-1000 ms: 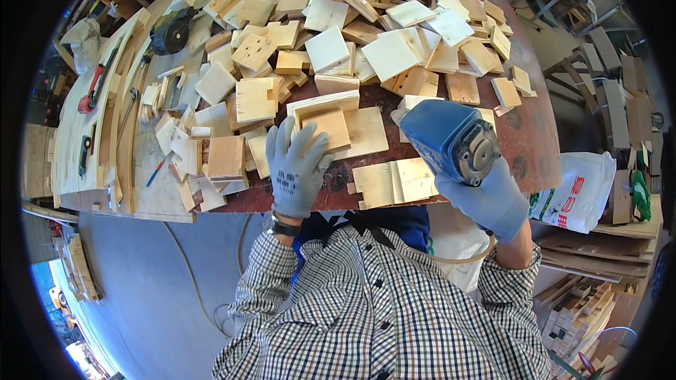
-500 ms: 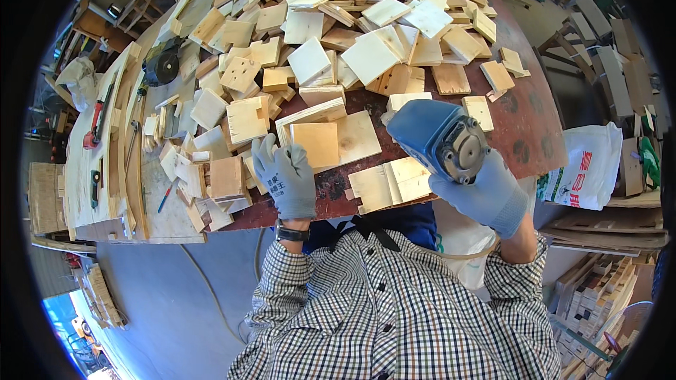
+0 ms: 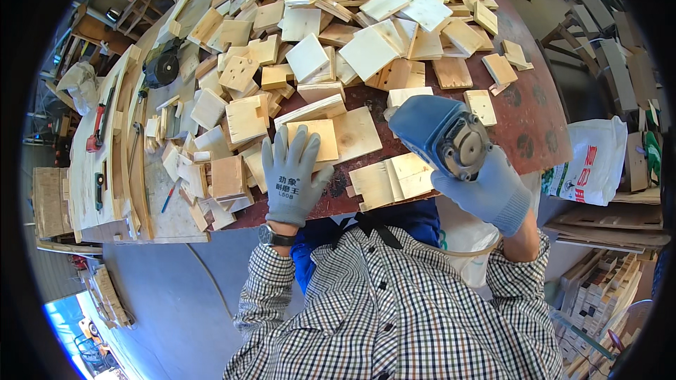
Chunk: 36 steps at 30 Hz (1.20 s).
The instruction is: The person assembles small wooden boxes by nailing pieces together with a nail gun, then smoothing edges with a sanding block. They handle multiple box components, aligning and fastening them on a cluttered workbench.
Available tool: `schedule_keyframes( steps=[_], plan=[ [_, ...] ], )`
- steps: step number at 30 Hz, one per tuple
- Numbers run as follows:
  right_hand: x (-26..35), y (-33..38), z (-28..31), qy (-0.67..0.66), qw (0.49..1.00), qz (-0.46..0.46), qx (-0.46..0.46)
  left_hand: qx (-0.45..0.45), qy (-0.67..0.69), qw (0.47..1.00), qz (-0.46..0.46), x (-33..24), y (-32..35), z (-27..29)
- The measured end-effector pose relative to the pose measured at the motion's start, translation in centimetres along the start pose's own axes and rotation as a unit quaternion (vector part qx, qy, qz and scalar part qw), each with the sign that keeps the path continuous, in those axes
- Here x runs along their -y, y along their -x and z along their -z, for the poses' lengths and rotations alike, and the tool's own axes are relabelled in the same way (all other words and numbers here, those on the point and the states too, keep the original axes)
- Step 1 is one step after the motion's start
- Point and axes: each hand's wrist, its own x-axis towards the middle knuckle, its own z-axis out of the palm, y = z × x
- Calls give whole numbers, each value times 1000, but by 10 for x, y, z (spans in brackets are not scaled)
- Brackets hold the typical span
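My left hand (image 3: 293,181), in a grey work glove, is open with its fingers spread. Its fingertips are at the near side of a small square wood block (image 3: 315,139), which lies on a larger pale board (image 3: 358,134). In my gloved right hand (image 3: 486,195) is a blue power tool (image 3: 426,125) with a round metal housing; its exact kind is unclear. The tool is held above the table, and its working side is hidden. Pale notched wood pieces (image 3: 391,181) lie between my hands at the near edge.
A big heap of square wood pieces (image 3: 373,49) covers the far side of the dark red table (image 3: 531,123). Long planks (image 3: 120,162) with hand tools are on the left. A white bag (image 3: 595,158) stands at the right, above stacked boards (image 3: 605,222).
My left hand has opened out, its fingers spreading and turning toward the small wood block. The right hand with the blue power tool has barely moved.
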Motion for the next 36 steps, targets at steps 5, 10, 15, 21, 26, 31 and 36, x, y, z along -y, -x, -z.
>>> schedule_keyframes(
  steps=[5, 10, 15, 21, 26, 31, 36],
  plan=[
    [-7, -2, -4, -13, 998, 54, -12, -16, -43, 998, 38, -5, -3, -15],
    [-4, -2, -3, -3, 999, 31, 8, -79, -26, 992, 91, -4, -3, -20],
    [-4, -3, -6, -11, 1000, 6, -17, -88, 146, 977, 126, 30, 15, -26],
    [-11, -2, -7, 1, 997, -69, -26, 13, 163, 982, 97, 17, 1, -1],
    [-15, -5, -11, -12, 1000, 4, -25, -2, 147, 982, 119, 20, 2, -23],
    [-1, -11, -8, -20, 998, -66, -11, 25, 25, 999, -5, -3, -19, 2],
    [-4, -10, -8, -34, 998, -56, -9, 48, -16, 996, -75, -12, -26, -18]
  ],
)
